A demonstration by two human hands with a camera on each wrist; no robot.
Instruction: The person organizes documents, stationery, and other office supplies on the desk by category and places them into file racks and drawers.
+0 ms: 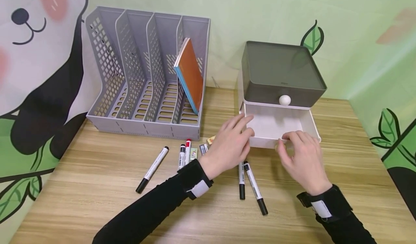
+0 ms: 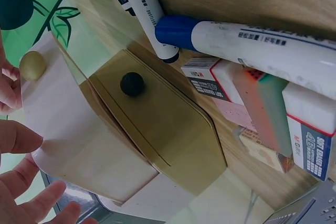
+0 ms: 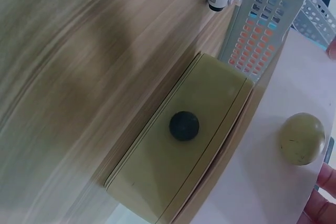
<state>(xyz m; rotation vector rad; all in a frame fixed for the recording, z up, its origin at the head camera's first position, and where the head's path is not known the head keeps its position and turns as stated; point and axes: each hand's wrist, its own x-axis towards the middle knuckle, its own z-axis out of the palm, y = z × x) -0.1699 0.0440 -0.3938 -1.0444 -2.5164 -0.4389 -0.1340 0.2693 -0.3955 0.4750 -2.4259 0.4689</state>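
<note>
A drawer box has its white middle drawer pulled out. My right hand pinches the front wall of this drawer, thumb outside and fingers over the rim. At the drawer's left front corner, my left hand has loosely spread fingers, its thumb against the edge in the left wrist view. The drawer's round knob shows in the right wrist view. Below it sits a closed olive drawer with a dark knob. The grey top drawer is closed, with a white knob.
A grey file rack stands at the left with an orange notebook in its right slot. Several markers lie about, including one apart at the left and a blue-capped marker. Erasers lie beside it.
</note>
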